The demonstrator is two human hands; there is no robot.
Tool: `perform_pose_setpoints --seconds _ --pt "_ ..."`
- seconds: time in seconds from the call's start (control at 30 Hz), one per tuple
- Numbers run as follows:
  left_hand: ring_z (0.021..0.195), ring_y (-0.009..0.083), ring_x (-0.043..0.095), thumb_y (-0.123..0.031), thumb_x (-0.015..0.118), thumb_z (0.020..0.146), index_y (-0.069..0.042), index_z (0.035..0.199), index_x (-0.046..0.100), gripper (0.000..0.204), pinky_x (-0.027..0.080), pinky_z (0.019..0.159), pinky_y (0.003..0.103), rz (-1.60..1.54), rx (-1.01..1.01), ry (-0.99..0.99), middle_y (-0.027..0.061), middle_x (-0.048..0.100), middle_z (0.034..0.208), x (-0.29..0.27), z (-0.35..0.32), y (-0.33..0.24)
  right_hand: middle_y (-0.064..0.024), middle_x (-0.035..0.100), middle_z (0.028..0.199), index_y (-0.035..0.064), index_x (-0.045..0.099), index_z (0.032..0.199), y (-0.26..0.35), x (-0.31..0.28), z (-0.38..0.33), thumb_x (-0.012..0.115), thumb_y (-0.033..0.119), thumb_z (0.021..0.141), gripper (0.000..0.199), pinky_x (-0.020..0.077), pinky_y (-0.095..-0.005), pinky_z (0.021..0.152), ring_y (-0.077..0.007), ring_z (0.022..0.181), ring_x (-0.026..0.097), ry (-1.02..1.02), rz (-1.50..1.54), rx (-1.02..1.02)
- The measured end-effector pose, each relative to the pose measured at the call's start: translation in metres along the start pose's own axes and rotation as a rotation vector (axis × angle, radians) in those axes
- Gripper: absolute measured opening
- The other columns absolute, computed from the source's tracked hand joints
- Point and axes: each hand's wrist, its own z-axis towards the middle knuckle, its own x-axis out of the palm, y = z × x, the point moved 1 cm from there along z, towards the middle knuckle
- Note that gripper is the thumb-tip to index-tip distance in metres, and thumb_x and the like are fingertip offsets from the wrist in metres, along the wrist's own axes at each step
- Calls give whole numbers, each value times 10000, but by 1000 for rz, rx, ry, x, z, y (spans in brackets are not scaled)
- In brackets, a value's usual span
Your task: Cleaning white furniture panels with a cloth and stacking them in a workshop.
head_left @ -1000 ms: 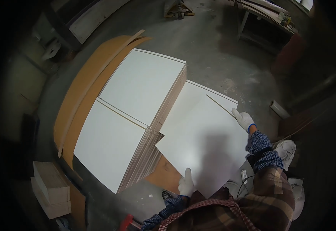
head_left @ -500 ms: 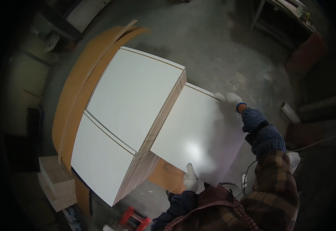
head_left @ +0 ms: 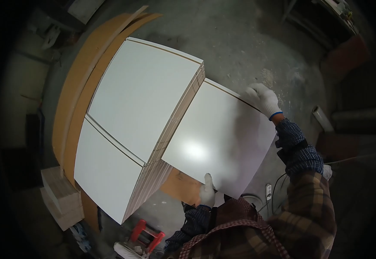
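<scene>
My left hand (head_left: 207, 192), in a white knit glove, grips the near edge of a white panel (head_left: 213, 129), its thumb on top and its fingers hidden below. My right hand (head_left: 263, 99), in a white glove with a blue cuff band, is at the panel's far right edge, over the groove. Its fingers are curled and slightly blurred; anything inside them is hidden. The panel has a narrow groove along its far edge. Its left side lies against a taller stack of similar white grooved panels (head_left: 147, 90). A second stack (head_left: 108, 168) adjoins that one on the near side.
Brown boards (head_left: 78, 90) lie along the left of the stacks. Pale wood blocks (head_left: 62, 196) are piled at lower left. A red frame-like object (head_left: 147, 235) is near my left arm. A power strip (head_left: 268, 192) with cables and a roll (head_left: 322, 118) are at right. A workbench (head_left: 321, 21) stands far right.
The view has shifted, so the stacks sit higher and further left. My right hand has moved slightly along the panel's far edge and turned; my left hand keeps its grip.
</scene>
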Motion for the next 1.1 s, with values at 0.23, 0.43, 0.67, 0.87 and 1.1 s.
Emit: perform_pose_setpoints --seconds 0.23,0.43,0.67,0.87,1.1 --pt "797 204 668 -680 465 974 63 853 661 778 549 784 328 75 -90 36 163 693 827 1 0 -8 -58 671 1135 73 614 1335 -130 16 -134 431 606 1021 645 449 -374 972 -226 1110 613 -295 746 895" --pt "835 206 687 -605 540 975 84 1116 602 706 585 769 311 33 5 -79 160 683 923 -54 9 -12 -54 471 1437 103 352 1545 -25 94 -200 440 716 969 846 410 -393 1088 -214 1291 470 -423 1463 928" --pt "540 159 532 -553 621 954 27 978 615 580 456 523 308 -30 19 -183 59 577 697 -58 27 6 -77 435 1491 87 326 1556 -15 91 -223 463 714 961 875 376 -407 1137 -239 1359 430 -320 1484 950" --pt "546 177 520 -592 642 917 16 866 609 611 429 501 353 140 67 -231 78 574 700 -56 56 -12 -101 424 1511 59 319 1562 -19 88 -211 511 663 970 868 361 -396 1142 -234 1355 434 -294 1519 1061" --pt "798 206 619 -644 631 889 53 1004 640 707 508 707 337 145 -54 -99 126 664 922 -36 72 -19 -201 567 1394 72 417 1508 -206 14 -197 590 549 967 742 494 -424 1008 -376 1246 584 18 389 584"
